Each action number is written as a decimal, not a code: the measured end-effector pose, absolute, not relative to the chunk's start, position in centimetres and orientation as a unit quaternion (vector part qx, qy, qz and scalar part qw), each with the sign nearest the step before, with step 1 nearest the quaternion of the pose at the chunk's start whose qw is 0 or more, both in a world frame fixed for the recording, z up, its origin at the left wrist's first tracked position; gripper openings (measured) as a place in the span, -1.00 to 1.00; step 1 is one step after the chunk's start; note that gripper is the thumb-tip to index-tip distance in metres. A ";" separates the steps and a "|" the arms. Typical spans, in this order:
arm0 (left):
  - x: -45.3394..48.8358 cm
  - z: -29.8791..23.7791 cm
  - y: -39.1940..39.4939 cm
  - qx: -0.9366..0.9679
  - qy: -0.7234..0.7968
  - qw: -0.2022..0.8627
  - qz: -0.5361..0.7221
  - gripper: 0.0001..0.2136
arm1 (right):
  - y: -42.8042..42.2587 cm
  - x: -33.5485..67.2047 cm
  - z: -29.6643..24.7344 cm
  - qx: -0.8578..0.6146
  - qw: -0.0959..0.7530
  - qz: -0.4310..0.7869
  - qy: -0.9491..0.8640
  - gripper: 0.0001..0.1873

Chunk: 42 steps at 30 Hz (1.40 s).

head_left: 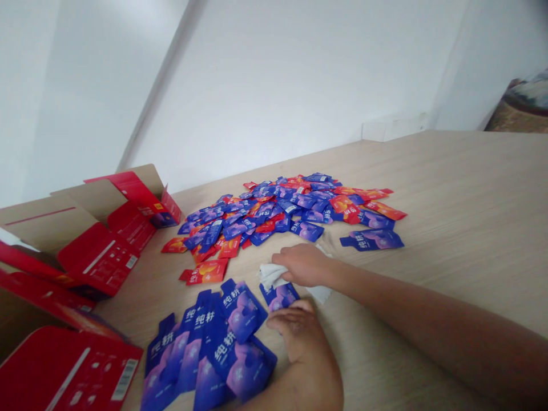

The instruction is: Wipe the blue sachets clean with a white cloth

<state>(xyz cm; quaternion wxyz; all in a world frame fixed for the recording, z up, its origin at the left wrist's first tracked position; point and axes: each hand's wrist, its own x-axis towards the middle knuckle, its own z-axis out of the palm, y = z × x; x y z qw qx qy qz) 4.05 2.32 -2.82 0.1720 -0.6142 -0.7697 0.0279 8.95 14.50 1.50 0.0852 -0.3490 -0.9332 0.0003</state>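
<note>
My right hand (303, 264) is closed on a crumpled white cloth (269, 275) and presses it against the top of a blue packet (280, 296) lying on the wooden table (449, 228). My left hand (302, 337) sits just below that packet, fingers curled, with its fingertips on the packet's lower edge. To the left of my left hand lies a fanned row of several blue packets (214, 348). Beyond my hands a loose pile of blue and red packets (291, 208) is spread over the table.
Open red cardboard boxes (103, 251) with brown flaps stand at the left edge, and another red box (64, 371) is at the bottom left. A single blue packet (372, 240) lies apart on the right. A white wall rises behind the table.
</note>
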 end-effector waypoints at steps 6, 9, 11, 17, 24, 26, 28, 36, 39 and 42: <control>4.1 -2.9 2.6 -0.608 -0.775 0.168 0.028 -0.71 | 12.5 8.0 2.2 -0.236 0.067 0.035 -0.969 -0.68; 4.1 -2.8 2.6 -0.607 -0.777 0.165 0.027 -0.71 | 12.6 7.8 1.6 -0.236 0.035 0.050 -0.970 -0.66; 4.2 -2.8 2.5 -0.608 -0.776 0.164 0.028 -0.70 | 13.2 8.0 1.2 -0.274 0.047 0.056 -0.959 -0.62; 4.1 -2.8 2.2 -0.611 -0.770 0.176 0.042 -0.71 | 14.5 8.9 1.6 -0.356 0.096 0.040 -0.929 -0.60; 4.1 -2.9 2.6 -0.608 -0.770 0.185 0.062 -0.72 | 12.6 7.8 2.0 -0.253 0.077 0.073 -0.962 -0.64; 4.1 -2.9 2.6 -0.609 -0.769 0.183 0.062 -0.72 | 12.9 7.6 1.2 -0.259 0.054 0.073 -0.962 -0.64; 4.1 -2.8 2.5 -0.613 -0.767 0.179 0.060 -0.72 | 13.6 7.8 0.6 -0.300 0.058 0.063 -0.950 -0.62; 4.1 -2.8 2.4 -0.612 -0.768 0.179 0.058 -0.73 | 14.7 9.1 2.3 -0.366 0.122 0.037 -0.922 -0.70; 4.1 -3.0 2.5 -0.610 -0.769 0.181 0.063 -0.73 | 13.4 8.4 2.7 -0.305 0.126 0.052 -0.943 -0.68; 4.1 -3.1 2.6 -0.610 -0.768 0.183 0.068 -0.72 | 12.8 7.8 2.0 -0.259 0.076 0.068 -0.960 -0.66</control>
